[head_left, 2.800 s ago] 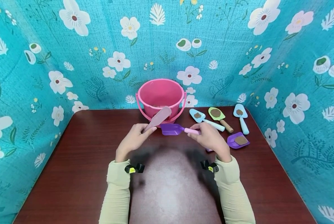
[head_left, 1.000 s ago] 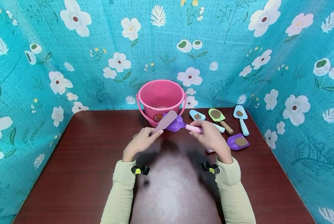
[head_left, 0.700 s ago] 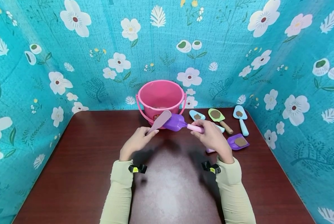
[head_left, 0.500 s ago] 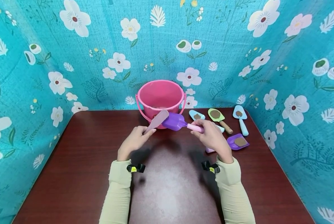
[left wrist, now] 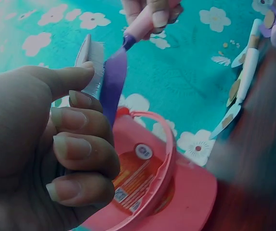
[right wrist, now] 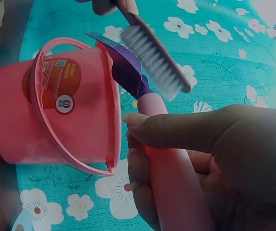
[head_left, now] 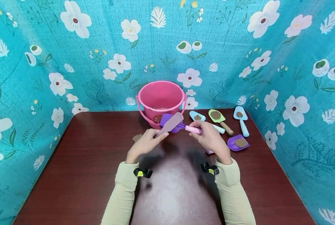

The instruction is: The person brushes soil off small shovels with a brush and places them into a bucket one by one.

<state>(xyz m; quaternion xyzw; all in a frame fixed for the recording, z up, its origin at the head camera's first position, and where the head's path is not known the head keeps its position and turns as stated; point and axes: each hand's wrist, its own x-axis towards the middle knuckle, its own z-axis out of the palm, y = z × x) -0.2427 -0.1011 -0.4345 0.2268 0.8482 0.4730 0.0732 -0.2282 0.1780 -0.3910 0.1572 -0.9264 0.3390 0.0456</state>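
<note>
My left hand [head_left: 145,142] grips a mauve brush [head_left: 171,122], whose white bristles face the purple blade of a small shovel [head_left: 165,118] in the right wrist view. My right hand [head_left: 211,136] holds that shovel by its pink handle [right wrist: 174,178]. In the head view the brush crosses over the blade; whether the bristles touch it I cannot tell. Both tools are held up in front of a pink bucket [head_left: 162,97], close to its rim. In the left wrist view the brush [left wrist: 97,62] stands beside the blade [left wrist: 113,84].
At the right of the table [head_left: 80,162] lie two light blue shovels [head_left: 240,117], a green one [head_left: 216,115] and a purple one [head_left: 237,142], each with a brown patch on its blade. A brown piece [head_left: 137,137] lies beside my left hand. Floral cloth surrounds the table's back and sides.
My left hand has moved the brush left, then back right across the blade. The shovel's blade has been raised and turned from its earlier pose. The brown piece by my left hand now shows.
</note>
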